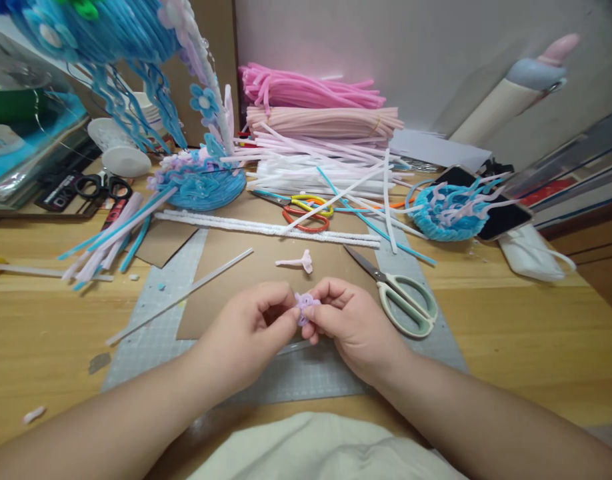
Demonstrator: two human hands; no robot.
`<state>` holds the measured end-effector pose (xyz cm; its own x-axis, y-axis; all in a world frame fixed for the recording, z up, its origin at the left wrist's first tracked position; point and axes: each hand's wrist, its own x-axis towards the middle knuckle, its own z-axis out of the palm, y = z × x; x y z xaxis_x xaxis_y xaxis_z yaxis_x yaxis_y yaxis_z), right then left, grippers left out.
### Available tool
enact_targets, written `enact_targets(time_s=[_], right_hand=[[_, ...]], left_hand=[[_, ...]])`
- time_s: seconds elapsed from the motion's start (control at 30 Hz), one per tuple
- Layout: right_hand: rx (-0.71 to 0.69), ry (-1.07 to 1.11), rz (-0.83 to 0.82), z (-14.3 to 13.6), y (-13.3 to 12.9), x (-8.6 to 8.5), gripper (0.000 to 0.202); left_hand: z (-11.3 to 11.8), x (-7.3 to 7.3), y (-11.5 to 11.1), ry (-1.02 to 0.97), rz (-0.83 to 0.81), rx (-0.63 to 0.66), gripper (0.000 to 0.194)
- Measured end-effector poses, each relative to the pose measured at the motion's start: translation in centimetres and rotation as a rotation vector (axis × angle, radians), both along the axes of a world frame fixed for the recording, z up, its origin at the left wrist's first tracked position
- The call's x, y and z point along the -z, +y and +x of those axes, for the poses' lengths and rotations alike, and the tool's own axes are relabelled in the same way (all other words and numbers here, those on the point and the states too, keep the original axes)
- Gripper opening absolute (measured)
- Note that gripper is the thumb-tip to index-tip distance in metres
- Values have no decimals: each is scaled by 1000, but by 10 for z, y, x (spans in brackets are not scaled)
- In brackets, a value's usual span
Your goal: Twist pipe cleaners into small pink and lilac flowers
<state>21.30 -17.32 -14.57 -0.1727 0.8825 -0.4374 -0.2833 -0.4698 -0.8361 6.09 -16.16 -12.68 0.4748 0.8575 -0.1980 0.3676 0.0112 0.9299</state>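
Note:
A small lilac pipe-cleaner flower (305,308) with looped petals is pinched between both hands, over a sheet of brown cardboard (216,273). My left hand (263,323) grips its left edge with thumb and forefinger. On the opposite side, the thumb and fingers of my right hand (349,323) close on it too. Just beyond the hands lies a pale pink pipe-cleaner piece (299,262) with a thin stem and a flared end. Green-handled scissors (406,300) rest to the right of my right hand, and a clear stick (186,293) slants on the left.
A grey cutting mat (151,373) lies under the cardboard. Pink and white pipe-cleaner bundles (326,123) are stacked by the wall. Red-and-yellow-handled scissors (306,212) lie among loose stems. A blue fuzzy decoration (201,183) stands left; a blue fuzzy piece (451,210) sits right, beside a phone (506,217).

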Motion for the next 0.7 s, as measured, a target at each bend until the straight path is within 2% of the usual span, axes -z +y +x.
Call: enact_targets(time_s=[0.1,0.3,0.4,0.57,0.7], right_hand=[[37,41,-16,-2,-2,1,20],[17,-103,40,-3,-2,3,17],[-10,-72,36,-1,1,5,18],[-74,139,59,5,6,3,22],[-81,69,104,5,7,-1,18]], left_hand=[[2,1,-3,28,21,-7,22],[5,3,-10,127,149,-100,21],[6,5,-8,51,44,-107,21],[6,5,-4,-259,-187,-180,20],[4,5,-2,-323,-248,-244,20]])
